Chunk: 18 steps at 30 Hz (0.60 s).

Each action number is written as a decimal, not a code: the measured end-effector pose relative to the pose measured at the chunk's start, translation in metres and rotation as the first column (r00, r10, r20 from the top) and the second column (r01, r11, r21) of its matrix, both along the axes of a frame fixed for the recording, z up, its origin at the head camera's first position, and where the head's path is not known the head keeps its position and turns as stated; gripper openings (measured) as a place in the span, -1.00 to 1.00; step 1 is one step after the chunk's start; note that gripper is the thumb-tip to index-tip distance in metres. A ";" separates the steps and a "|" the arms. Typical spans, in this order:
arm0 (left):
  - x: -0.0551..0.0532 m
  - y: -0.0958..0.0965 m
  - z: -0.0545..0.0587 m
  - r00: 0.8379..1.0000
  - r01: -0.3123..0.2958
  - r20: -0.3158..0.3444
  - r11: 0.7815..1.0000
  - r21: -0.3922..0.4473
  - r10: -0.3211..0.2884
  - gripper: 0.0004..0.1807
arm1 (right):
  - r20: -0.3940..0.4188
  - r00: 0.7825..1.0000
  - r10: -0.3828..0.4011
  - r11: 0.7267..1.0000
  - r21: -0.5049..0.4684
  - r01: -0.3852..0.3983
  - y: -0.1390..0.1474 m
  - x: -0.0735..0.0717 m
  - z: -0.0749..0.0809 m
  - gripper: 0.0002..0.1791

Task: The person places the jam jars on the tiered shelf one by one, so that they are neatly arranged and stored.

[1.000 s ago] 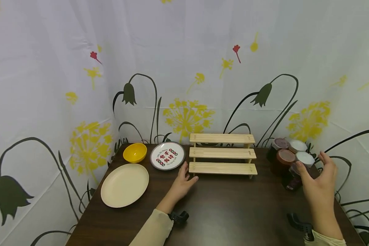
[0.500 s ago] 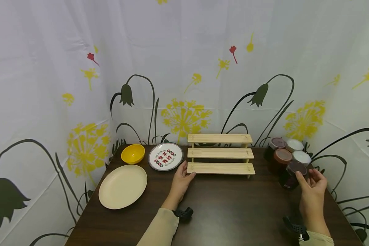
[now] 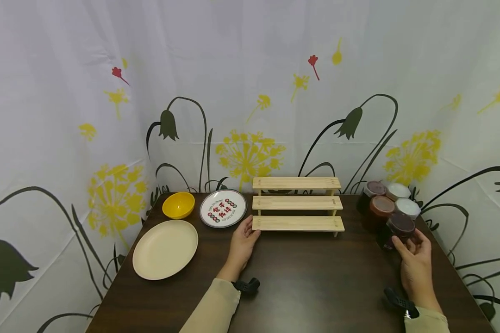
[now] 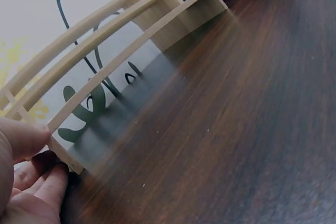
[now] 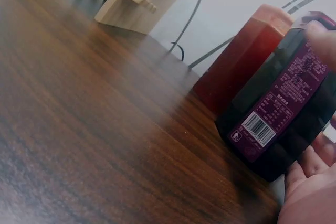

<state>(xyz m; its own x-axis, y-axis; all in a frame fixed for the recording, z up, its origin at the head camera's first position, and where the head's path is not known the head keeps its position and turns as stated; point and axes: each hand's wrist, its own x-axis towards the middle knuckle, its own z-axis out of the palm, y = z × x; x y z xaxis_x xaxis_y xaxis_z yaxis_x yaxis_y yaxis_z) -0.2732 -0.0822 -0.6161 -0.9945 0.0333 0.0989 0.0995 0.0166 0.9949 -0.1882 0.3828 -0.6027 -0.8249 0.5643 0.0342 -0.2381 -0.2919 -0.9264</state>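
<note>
My left hand (image 3: pixel 242 238) is at the left end of a three-tier wooden display rack (image 3: pixel 297 224). In the left wrist view, the thumb lies against the front board's end and the curled fingers touch the side support. My right hand (image 3: pixel 416 263) grips the nearest jar (image 3: pixel 401 225), dark with a dark lid. The right wrist view shows the thumb near the top of this jar and the fingers curled behind it. A purple label (image 5: pixel 281 106) with a barcode faces that camera. Just behind stands a jar with red contents (image 5: pixel 244 59).
More jars, two with white lids (image 3: pixel 407 208), cluster at the table's back right. A yellow bowl (image 3: pixel 178 205), a round plate with red characters (image 3: pixel 205 213) and a cream oval plate (image 3: pixel 165 249) are on the left. A flowered curtain (image 3: pixel 233 69) hangs behind the dark table (image 3: pixel 300 282).
My right hand has come left and in to the nearest dark jar, and its fingers have closed round it. The left hand has moved up against the rack's left end.
</note>
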 end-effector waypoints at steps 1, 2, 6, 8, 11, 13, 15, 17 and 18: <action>0.000 0.000 0.001 1.000 -0.007 -0.004 1.000 -0.004 0.007 -0.30 | 0.016 1.000 0.004 1.000 0.017 -0.005 0.000 0.000 0.000 -0.20; 0.001 0.001 0.002 1.000 -0.014 0.004 1.000 0.000 0.014 -0.31 | 0.040 0.999 0.007 0.999 0.041 -0.008 0.000 0.000 -0.001 -0.17; 0.004 0.003 0.003 0.999 -0.038 0.027 0.999 -0.007 0.039 -0.34 | 0.160 0.987 0.007 0.992 0.123 -0.027 0.000 0.003 0.000 -0.12; 0.006 0.004 0.002 0.998 -0.042 0.040 0.999 0.000 0.042 -0.34 | 0.202 0.979 -0.001 0.988 0.154 -0.031 0.001 0.004 0.000 -0.10; 0.006 0.005 0.001 0.999 -0.033 0.030 0.999 0.024 0.032 -0.35 | 0.235 0.972 -0.016 0.981 0.192 -0.030 0.003 0.005 0.000 -0.12; 0.005 0.006 0.002 0.999 -0.026 0.029 0.999 0.047 0.024 -0.35 | 0.246 0.969 -0.028 0.973 0.230 -0.030 0.004 0.003 -0.001 -0.13; 0.004 0.005 0.003 0.999 -0.026 0.024 0.999 0.048 0.025 -0.35 | 0.273 0.961 -0.033 0.961 0.274 -0.045 0.004 0.002 -0.001 -0.12; 0.003 0.004 0.006 0.999 -0.035 0.025 0.998 0.045 0.034 -0.36 | 0.294 0.956 -0.020 0.951 0.302 -0.073 0.003 0.000 -0.002 -0.07; 0.002 0.003 0.007 0.999 -0.040 0.027 0.998 0.043 0.039 -0.36 | 0.301 0.953 -0.010 0.947 0.309 -0.088 0.002 -0.001 -0.001 -0.05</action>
<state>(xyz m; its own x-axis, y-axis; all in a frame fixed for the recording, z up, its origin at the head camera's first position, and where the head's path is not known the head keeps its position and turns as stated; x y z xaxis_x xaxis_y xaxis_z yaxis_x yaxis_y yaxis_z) -0.2712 -0.0790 -0.6092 -0.9973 -0.0103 0.0729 0.0731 -0.0235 0.9970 -0.1890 0.3851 -0.6041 -0.8460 0.5314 -0.0435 0.0658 0.0231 -0.9976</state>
